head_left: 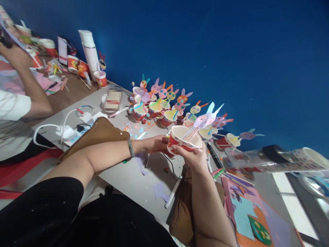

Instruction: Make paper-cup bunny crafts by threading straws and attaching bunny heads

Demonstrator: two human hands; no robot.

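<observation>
A red and white paper cup (183,139) is held tilted above the table between both my hands. My right hand (195,156) wraps round its near right side. On its left side my left hand (158,143) has the fingers closed against the cup. From the cup's mouth rises a pale purple paper bunny head (205,119) with long ears, on a stick. Behind it, along the blue wall, stand several similar cups with bunny heads, one of them a cup with a purple head (141,109). A cup (228,140) to the right lies tipped over.
Paper scraps (161,192) are scattered on the grey table. A brown bag (95,137) and a power strip (74,137) lie on the left. A clear bottle (246,159) and coloured paper sheets (244,212) are at right. Another person's arm (33,85) works at far left.
</observation>
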